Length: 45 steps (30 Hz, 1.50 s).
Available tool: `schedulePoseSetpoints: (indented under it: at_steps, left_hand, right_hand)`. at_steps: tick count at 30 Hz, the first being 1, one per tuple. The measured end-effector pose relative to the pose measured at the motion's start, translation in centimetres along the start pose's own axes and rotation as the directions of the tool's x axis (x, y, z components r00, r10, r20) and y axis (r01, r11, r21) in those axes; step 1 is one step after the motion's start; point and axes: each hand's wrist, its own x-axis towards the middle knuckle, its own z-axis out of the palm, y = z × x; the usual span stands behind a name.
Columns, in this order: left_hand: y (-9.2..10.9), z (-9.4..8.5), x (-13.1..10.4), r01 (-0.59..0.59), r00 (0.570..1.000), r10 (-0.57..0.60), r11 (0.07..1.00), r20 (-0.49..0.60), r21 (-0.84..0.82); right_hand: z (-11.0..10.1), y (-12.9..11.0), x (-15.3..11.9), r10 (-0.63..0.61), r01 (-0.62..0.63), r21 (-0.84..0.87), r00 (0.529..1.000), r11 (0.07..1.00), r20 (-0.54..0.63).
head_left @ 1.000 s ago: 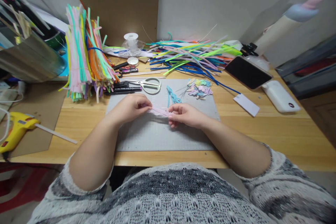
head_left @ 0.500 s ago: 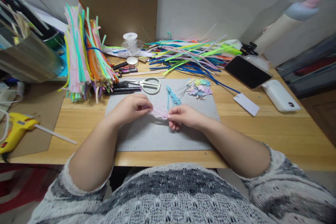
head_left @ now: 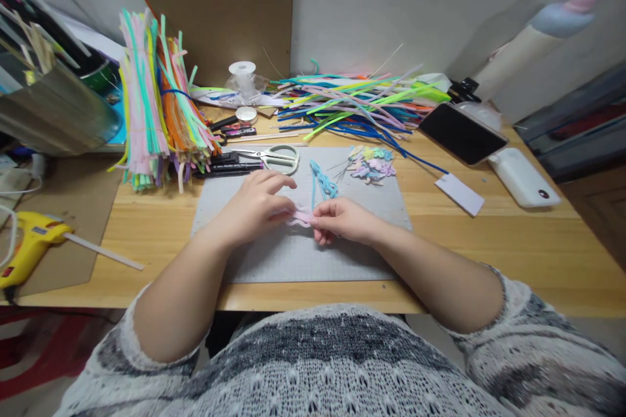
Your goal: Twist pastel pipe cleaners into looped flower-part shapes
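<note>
Bent pink pipe cleaners (head_left: 300,216) in a small wavy bundle lie between my two hands, just above the grey cutting mat (head_left: 303,264). My right hand (head_left: 340,218) pinches their right end between thumb and fingertips. At the other end, my left hand (head_left: 261,205) has its index finger lifted away from the thumb, which is close to or touching the bundle; its fingers are apart. Just behind lies a blue pipe cleaner piece (head_left: 323,181) with looped strands. Farther right on the mat is a pile of pastel flower shapes (head_left: 372,163) with thin wire stems.
Scissors (head_left: 281,159) and black pens (head_left: 229,170) lie along the mat's back left. Bundled pipe cleaners (head_left: 144,98) stand at left, loose ones (head_left: 352,101) lie behind. A yellow glue gun (head_left: 34,244) is far left; a phone (head_left: 462,133) and white device (head_left: 523,177) are right.
My left hand has shifted slightly right and opened its pinch, the index finger rising off the pink pipe cleaners. My right hand stays nearly in place, holding its end.
</note>
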Motion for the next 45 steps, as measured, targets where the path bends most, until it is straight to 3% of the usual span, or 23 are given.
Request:
schedulePoseSetpoints:
  at_steps: [8,20,33,37,39,40,42,44,45]
  left_hand:
    - [2.0,1.4,0.6,-0.028,0.998,0.031,0.998,-0.061,0.055]
    - [2.5,1.6,0.8,-0.097,0.992,0.104,0.992,-0.073,0.083]
    - [3.0,2.2,0.9,-0.067,0.993,0.07,0.997,-0.1,0.025]
    - [3.1,1.7,0.6,-0.015,0.982,0.025,0.998,-0.19,0.058]
    - [3.2,1.4,0.5,0.083,0.941,-0.074,0.996,-0.331,0.013]
    - [3.3,1.3,0.5,0.151,0.896,-0.156,0.988,-0.417,-0.044]
    - [3.4,1.7,0.5,0.275,0.762,-0.369,0.929,-0.533,-0.249]
    - [3.7,2.7,0.6,0.319,0.647,-0.593,0.782,-0.479,-0.535]
    - [3.8,3.3,0.8,0.309,0.625,-0.683,0.661,-0.378,-0.684]
  right_hand:
    - [0.2,0.5,0.1,-0.019,0.019,-0.008,1.0,1.0,-0.006]
    - [0.4,0.1,0.0,0.036,-0.037,0.014,0.999,0.999,0.016]
    - [0.4,0.1,-0.1,0.018,-0.017,-0.02,1.0,1.0,0.013]
    - [0.3,0.1,0.0,-0.002,0.002,-0.001,1.0,1.0,-0.024]
    - [0.4,0.2,0.2,-0.084,0.092,0.071,0.99,0.993,-0.117]
    - [0.5,0.2,0.2,-0.126,0.148,0.115,0.976,0.982,-0.175]
    - [0.8,0.4,0.3,-0.173,0.232,0.203,0.947,0.951,-0.271]
    - [1.0,0.5,0.4,-0.169,0.266,0.289,0.932,0.92,-0.32]
    - [1.2,0.6,0.5,-0.158,0.268,0.327,0.932,0.906,-0.327]
